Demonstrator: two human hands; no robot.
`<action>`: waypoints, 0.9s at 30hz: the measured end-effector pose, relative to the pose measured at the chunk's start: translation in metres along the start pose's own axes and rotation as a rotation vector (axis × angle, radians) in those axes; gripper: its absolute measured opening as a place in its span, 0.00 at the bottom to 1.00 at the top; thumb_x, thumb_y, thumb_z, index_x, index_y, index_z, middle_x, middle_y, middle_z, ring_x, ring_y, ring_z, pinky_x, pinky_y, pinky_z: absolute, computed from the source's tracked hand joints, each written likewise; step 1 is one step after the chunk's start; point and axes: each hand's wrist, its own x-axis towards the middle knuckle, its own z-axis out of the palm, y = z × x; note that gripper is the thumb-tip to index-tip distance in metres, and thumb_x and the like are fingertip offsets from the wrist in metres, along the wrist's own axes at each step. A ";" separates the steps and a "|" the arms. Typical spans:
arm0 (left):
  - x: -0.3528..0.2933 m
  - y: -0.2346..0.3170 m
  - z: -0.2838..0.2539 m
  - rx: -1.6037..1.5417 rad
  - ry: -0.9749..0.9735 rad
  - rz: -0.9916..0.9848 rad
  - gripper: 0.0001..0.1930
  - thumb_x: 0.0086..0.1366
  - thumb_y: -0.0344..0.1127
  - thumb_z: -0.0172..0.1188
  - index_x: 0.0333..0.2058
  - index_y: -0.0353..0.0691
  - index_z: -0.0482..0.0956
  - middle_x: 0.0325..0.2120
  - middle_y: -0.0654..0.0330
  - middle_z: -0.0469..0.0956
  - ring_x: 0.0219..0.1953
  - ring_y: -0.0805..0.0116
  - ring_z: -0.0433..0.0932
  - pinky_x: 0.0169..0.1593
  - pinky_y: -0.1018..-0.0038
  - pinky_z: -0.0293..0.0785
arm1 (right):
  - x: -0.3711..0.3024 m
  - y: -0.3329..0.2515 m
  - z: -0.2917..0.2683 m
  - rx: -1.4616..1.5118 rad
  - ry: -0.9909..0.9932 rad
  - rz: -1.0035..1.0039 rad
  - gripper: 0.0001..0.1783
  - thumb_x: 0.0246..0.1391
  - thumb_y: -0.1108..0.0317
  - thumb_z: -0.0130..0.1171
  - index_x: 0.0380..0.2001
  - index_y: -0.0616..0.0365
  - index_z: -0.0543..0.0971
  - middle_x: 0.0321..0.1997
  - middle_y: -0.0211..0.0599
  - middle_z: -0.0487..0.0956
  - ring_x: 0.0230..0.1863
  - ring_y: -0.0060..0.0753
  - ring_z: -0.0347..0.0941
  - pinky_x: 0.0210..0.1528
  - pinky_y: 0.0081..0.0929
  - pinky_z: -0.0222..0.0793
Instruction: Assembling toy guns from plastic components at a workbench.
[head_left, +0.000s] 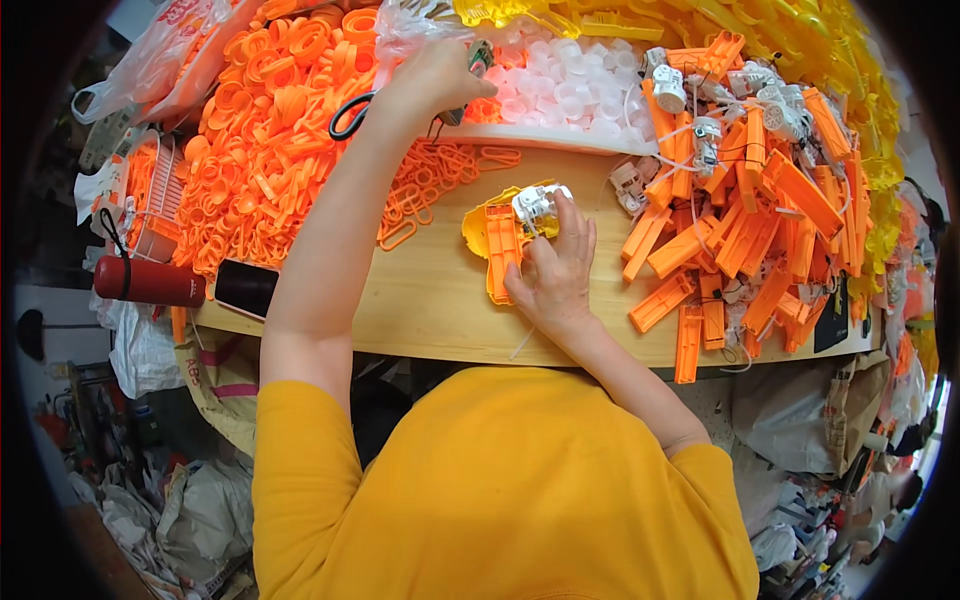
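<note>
My right hand [560,265] presses its thumb and fingers on a long orange plastic case [502,235] and the small white motor unit [535,205] beside it. Both lie in a yellow plastic shell [478,225] on the table. Stretched to the far side, my left hand [432,80] is curled around something dark and greenish [481,56], mostly hidden by the hand. A dark loop handle [349,117] shows by its wrist. Just beyond are small translucent white cups [570,90] behind a pale rim [545,137].
Loose orange parts [270,130] heap at left, with orange clips [410,195]. More orange cases with white motors and wires [750,210] pile at right. Yellow shells [840,50] line the back. A red bottle [150,281] and dark phone [246,288] sit at the left edge.
</note>
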 end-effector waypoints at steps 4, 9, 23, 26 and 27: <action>0.008 -0.007 -0.001 -0.005 -0.077 -0.111 0.18 0.58 0.47 0.60 0.34 0.34 0.80 0.29 0.47 0.81 0.36 0.52 0.81 0.41 0.61 0.76 | 0.003 -0.003 0.001 -0.024 -0.022 0.010 0.14 0.39 0.66 0.65 0.24 0.59 0.70 0.69 0.58 0.51 0.70 0.59 0.46 0.64 0.63 0.42; -0.030 -0.044 -0.027 0.273 0.206 -0.057 0.15 0.59 0.41 0.57 0.39 0.35 0.77 0.37 0.46 0.79 0.42 0.49 0.78 0.45 0.57 0.74 | 0.003 0.000 0.001 -0.019 -0.009 0.017 0.14 0.40 0.65 0.65 0.24 0.59 0.70 0.69 0.58 0.50 0.70 0.60 0.44 0.65 0.64 0.40; -0.084 -0.078 -0.022 0.136 0.175 -0.126 0.26 0.56 0.50 0.62 0.48 0.40 0.74 0.27 0.54 0.79 0.31 0.62 0.79 0.34 0.68 0.71 | 0.004 0.001 -0.002 -0.042 0.041 0.080 0.13 0.41 0.64 0.67 0.28 0.55 0.74 0.40 0.41 0.70 0.44 0.43 0.65 0.47 0.39 0.58; -0.125 -0.072 -0.028 -0.127 0.173 -0.235 0.26 0.56 0.46 0.65 0.51 0.39 0.73 0.20 0.62 0.74 0.24 0.76 0.71 0.27 0.77 0.65 | -0.011 0.012 -0.004 -0.050 -0.047 0.048 0.10 0.39 0.67 0.66 0.24 0.54 0.74 0.30 0.34 0.70 0.37 0.39 0.65 0.43 0.36 0.57; -0.142 -0.076 -0.027 -0.347 0.182 -0.256 0.25 0.55 0.42 0.67 0.50 0.37 0.74 0.20 0.63 0.73 0.24 0.77 0.72 0.28 0.77 0.66 | -0.016 0.011 -0.004 -0.050 -0.053 0.050 0.10 0.39 0.67 0.66 0.24 0.54 0.74 0.30 0.34 0.70 0.37 0.39 0.65 0.43 0.36 0.57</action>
